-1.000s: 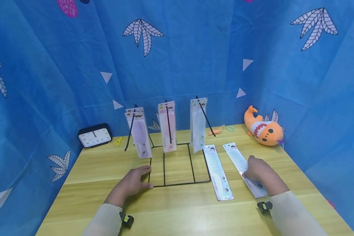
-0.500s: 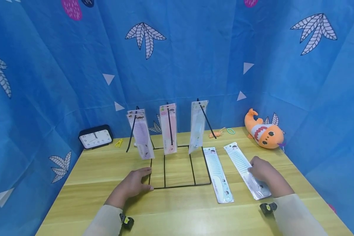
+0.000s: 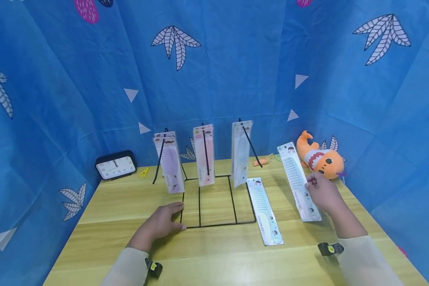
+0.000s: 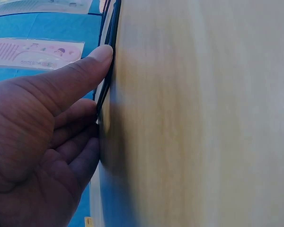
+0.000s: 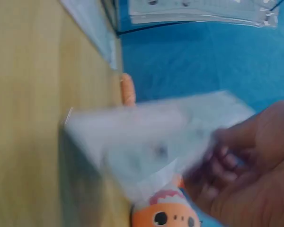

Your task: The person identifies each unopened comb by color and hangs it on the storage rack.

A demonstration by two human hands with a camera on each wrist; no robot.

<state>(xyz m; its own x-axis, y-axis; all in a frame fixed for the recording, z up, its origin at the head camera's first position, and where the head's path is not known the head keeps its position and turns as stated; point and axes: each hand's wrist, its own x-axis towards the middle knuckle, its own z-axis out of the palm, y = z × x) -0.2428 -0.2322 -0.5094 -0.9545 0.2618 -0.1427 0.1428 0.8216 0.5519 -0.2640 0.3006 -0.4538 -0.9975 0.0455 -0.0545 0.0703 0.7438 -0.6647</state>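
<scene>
In the head view my right hand (image 3: 323, 192) pinches a packaged light-blue comb (image 3: 294, 178) by its right edge. The comb is raised off the table and tilted, and it looks blurred in the right wrist view. My left hand (image 3: 163, 219) rests at the front-left corner of a black wire rack (image 3: 221, 225). Its thumb and fingers touch the wire, as the left wrist view shows. From the rack's hooks hang packaged combs: purple combs (image 3: 169, 163) on the left, pink combs (image 3: 208, 155) in the middle, blue combs (image 3: 241, 155) on the right. Another packaged blue comb (image 3: 264, 210) lies beside the rack.
An orange shark plush (image 3: 323, 159) lies at the back right, behind my right hand. A black-framed clock (image 3: 115, 165) stands at the back left beside a yellow clip (image 3: 143, 172). An orange trinket (image 3: 261, 161) is behind the rack. Blue curtains (image 3: 214, 79) surround the wooden table (image 3: 207, 258).
My right hand has lifted the packaged comb off the table and moved it slightly away from me, its top end rising. My left hand stays at the rack's corner.
</scene>
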